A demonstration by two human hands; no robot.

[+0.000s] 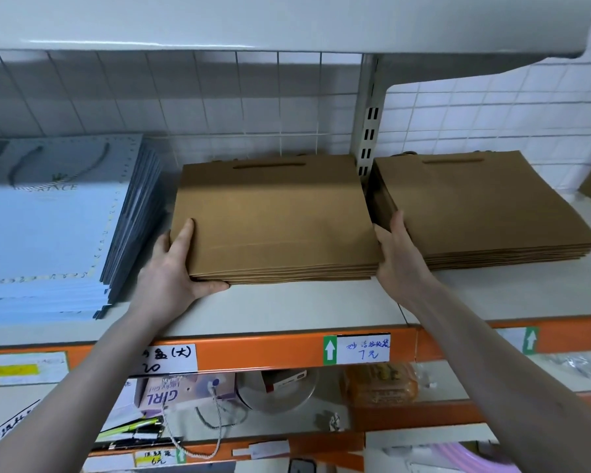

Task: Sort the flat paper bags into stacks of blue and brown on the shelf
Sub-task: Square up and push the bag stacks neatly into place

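- The left hand (171,268) grips the front left corner of the middle brown stack (273,216): the fingers lie flat on the top bag and the thumb curls in under the stack's front edge, so the corner is pinched between them.
- The right hand (401,254) holds the same stack at its right edge, near the front right corner; the fingers reach into the narrow gap beside the stack and the palm presses against its side. The fingertips are hidden, so how far they curl cannot be told.
- The middle brown stack sits on the shelf (304,308), set back from the shelf's orange front edge (253,353), with a strip of bare shelf in front of it.
- A second brown stack (485,206) lies just to the right, past the slotted upright post (369,131); only a thin gap parts the two stacks, and the right hand fills its front end.
- The blue stack (48,240) lies toward the left end of the shelf, its dark side edges fanned toward the brown stack; a band of bare shelf lies between them, where the left wrist is.
- Behind the stacks stands a wire grid (253,97) against the tiled wall.
- The upper shelf (253,22) hangs low above.
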